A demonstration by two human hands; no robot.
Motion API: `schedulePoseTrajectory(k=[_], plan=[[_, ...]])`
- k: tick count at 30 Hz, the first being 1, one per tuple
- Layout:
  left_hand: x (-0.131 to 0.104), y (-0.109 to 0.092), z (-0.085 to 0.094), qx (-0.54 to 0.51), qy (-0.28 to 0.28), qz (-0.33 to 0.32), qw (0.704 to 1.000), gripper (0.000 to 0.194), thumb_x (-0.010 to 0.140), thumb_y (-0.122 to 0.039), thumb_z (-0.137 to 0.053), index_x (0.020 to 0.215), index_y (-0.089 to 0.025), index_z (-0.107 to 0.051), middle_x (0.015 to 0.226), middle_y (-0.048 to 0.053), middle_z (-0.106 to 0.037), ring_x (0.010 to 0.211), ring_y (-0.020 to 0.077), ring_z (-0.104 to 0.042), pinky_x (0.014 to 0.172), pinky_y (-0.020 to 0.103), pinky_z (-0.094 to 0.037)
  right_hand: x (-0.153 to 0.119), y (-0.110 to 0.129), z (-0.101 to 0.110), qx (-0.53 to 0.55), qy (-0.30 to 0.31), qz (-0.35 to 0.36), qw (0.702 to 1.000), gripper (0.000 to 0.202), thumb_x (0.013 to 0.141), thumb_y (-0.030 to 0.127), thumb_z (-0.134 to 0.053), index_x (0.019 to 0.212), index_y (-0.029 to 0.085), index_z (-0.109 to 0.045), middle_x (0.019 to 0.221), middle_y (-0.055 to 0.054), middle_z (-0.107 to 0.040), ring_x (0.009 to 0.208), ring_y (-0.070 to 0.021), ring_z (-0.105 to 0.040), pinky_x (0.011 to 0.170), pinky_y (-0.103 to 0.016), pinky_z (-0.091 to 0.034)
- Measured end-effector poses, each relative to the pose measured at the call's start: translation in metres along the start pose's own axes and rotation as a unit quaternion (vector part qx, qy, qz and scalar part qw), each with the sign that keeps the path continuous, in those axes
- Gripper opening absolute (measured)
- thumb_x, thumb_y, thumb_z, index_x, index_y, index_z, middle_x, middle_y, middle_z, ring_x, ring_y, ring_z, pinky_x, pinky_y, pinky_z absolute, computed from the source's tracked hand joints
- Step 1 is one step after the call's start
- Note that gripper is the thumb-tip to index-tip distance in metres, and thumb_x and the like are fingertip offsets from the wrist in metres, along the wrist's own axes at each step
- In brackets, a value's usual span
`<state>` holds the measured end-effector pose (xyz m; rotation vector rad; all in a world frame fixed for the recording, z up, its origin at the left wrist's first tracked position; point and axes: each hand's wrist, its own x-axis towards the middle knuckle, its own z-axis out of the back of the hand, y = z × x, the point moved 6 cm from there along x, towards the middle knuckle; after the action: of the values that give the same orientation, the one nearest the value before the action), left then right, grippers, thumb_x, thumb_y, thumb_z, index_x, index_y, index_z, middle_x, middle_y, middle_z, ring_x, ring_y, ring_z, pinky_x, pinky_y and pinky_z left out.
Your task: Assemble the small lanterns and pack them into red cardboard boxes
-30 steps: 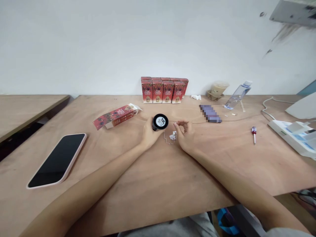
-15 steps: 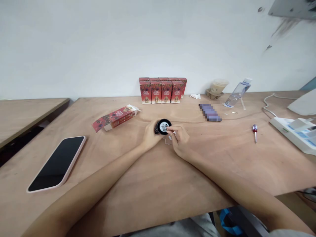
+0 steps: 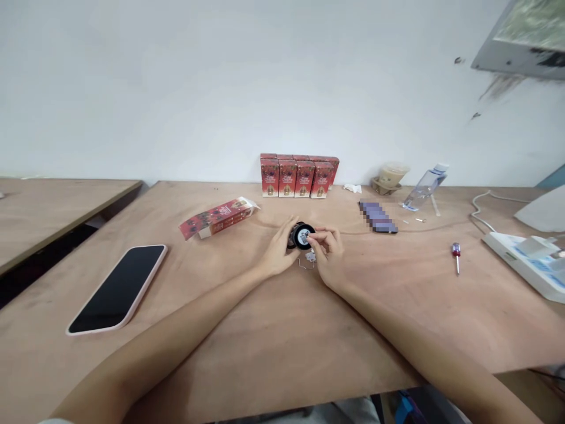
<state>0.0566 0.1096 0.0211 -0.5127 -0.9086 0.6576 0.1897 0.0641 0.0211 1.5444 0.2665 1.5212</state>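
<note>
My left hand (image 3: 279, 249) is wrapped around the side of a black round object (image 3: 295, 240), tilted so that its end with a pale disc faces me. In the middle of that disc sits a small silvery part (image 3: 305, 237). The thumb and fingertips of my right hand (image 3: 329, 252) are pinched together at this part. A small white piece (image 3: 310, 257) with a thin wire (image 3: 303, 264) lies on the table just below, between my hands. The far side of the round object is hidden.
An opened red box (image 3: 220, 217) lies left of my hands, a phone (image 3: 118, 288) nearer me. Red boxes (image 3: 295, 179) stand by the wall. To the right are a purple item (image 3: 378, 217), a cup (image 3: 391, 175), a bottle (image 3: 424, 187), a screwdriver (image 3: 456, 253) and a power strip (image 3: 521, 265).
The whole view has shifted slightly. The round object is turned a little, showing more of its side, and the white piece below it is more visible. Both hands keep their places on it.
</note>
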Motion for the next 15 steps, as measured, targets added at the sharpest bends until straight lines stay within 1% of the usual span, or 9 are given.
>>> schedulePoseTrajectory(k=[3, 7, 8, 10, 11, 13, 15], plan=[[0.0, 0.003, 0.001, 0.014, 0.021, 0.004, 1.0, 0.069, 0.071, -0.015, -0.055, 0.137, -0.021, -0.035, 0.143, 0.013, -0.039, 0.137, 0.0267, -0.028, 0.112, 0.049, -0.025, 0.0, -0.003, 0.0, 0.002, -0.004, -0.014, 1.0, 0.011, 0.085, 0.03, -0.055, 0.085, 0.02, -0.062, 0.098, -0.006, -0.054, 0.092, -0.0166, -0.058, 0.077, -0.032, -0.052], [0.0, 0.004, 0.001, 0.016, 0.043, -0.008, 0.999, 0.078, 0.066, -0.013, -0.059, 0.139, -0.023, -0.032, 0.146, 0.012, -0.036, 0.137, 0.0277, -0.029, 0.111, 0.048, -0.026, 0.002, -0.004, 0.002, 0.013, -0.006, -0.035, 0.999, 0.013, 0.085, 0.031, -0.054, 0.085, 0.02, -0.061, 0.095, -0.006, -0.057, 0.089, -0.0163, -0.06, 0.076, -0.03, -0.053], [0.0, 0.005, 0.001, 0.009, 0.042, -0.013, 0.999, 0.077, 0.066, -0.014, -0.06, 0.138, -0.023, -0.034, 0.145, 0.012, -0.036, 0.136, 0.0278, -0.03, 0.111, 0.048, -0.027, 0.003, -0.005, 0.003, 0.014, -0.006, -0.038, 0.999, 0.013, 0.085, 0.031, -0.053, 0.085, 0.021, -0.061, 0.094, -0.005, -0.058, 0.088, -0.0162, -0.06, 0.077, -0.03, -0.053], [0.0, 0.007, 0.001, -0.013, 0.026, -0.023, 0.999, 0.068, 0.069, -0.015, -0.059, 0.133, -0.022, -0.039, 0.142, 0.012, -0.04, 0.133, 0.0271, -0.036, 0.109, 0.046, -0.03, 0.006, -0.005, 0.004, 0.007, 0.0, -0.033, 0.999, 0.013, 0.086, 0.03, -0.052, 0.085, 0.021, -0.061, 0.094, -0.005, -0.059, 0.088, -0.0161, -0.061, 0.078, -0.03, -0.053], [0.0, 0.008, 0.002, -0.025, 0.013, -0.027, 0.999, 0.062, 0.071, -0.016, -0.058, 0.13, -0.021, -0.042, 0.139, 0.013, -0.044, 0.131, 0.0263, -0.04, 0.108, 0.045, -0.032, 0.008, -0.003, 0.005, -0.002, 0.005, -0.019, 1.0, 0.012, 0.087, 0.029, -0.051, 0.086, 0.021, -0.06, 0.094, -0.005, -0.06, 0.089, -0.0163, -0.062, 0.079, -0.031, -0.053], [0.0, 0.011, 0.004, -0.035, -0.017, -0.026, 0.999, 0.055, 0.072, -0.017, -0.058, 0.125, -0.019, -0.045, 0.13, 0.013, -0.051, 0.122, 0.0246, -0.049, 0.103, 0.044, -0.038, 0.009, 0.004, 0.007, -0.03, 0.018, 0.035, 0.999, 0.013, 0.088, 0.027, -0.049, 0.086, 0.021, -0.061, 0.095, -0.006, -0.062, 0.093, -0.017, -0.062, 0.083, -0.032, -0.052], [0.0, 0.013, 0.006, -0.016, -0.043, -0.021, 0.999, 0.06, 0.067, -0.02, -0.066, 0.123, -0.017, -0.044, 0.119, 0.013, -0.055, 0.111, 0.0244, -0.054, 0.097, 0.044, -0.043, 0.008, 0.014, 0.007, -0.057, 0.034, 0.107, 0.992, 0.015, 0.089, 0.025, -0.047, 0.086, 0.022, -0.062, 0.096, -0.007, -0.064, 0.096, -0.0174, -0.062, 0.086, -0.034, -0.051]])
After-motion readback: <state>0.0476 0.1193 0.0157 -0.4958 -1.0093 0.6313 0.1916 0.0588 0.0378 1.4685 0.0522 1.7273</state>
